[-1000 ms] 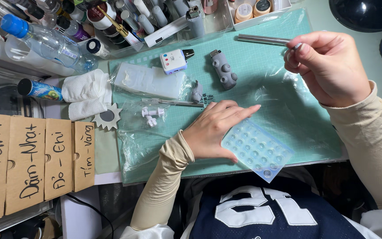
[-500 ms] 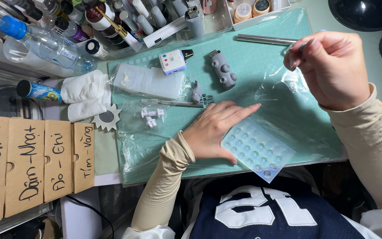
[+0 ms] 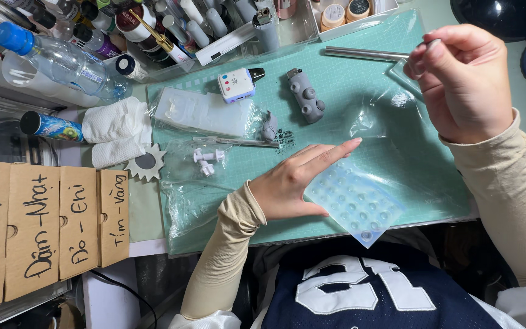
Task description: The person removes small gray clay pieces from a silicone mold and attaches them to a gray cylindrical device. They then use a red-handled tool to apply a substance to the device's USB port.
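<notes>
The clear dimpled mould sheet (image 3: 355,202) lies near the front edge of the green cutting mat (image 3: 360,91), one corner hanging over it towards me. My left hand (image 3: 293,183) rests flat beside and partly on its left edge, fingers stretched out together and open, gripping nothing, just pinning it. I'd keep that palm pressed evenly so the sheet doesn't skid on the crinkled plastic film (image 3: 397,122) laid over the mat.

My right hand (image 3: 467,82) is raised at the far right, fingers curled shut on a thin metal tool (image 3: 366,53) whose shaft points left; I can't make out its tip. To work well I'd lower it slowly to the mould, steadying the wrist on the mat, and aim at one dimple at a time.

Further out, a small grey clay figure (image 3: 307,97) and a white device with coloured buttons (image 3: 237,84) lie in the far middle, a clear plastic bag (image 3: 205,113) and crumpled tissue (image 3: 115,131) to the left. A water bottle (image 3: 62,60) and paint bottles (image 3: 147,24) crowd the far left, so I'd avoid sweeping that way.
</notes>
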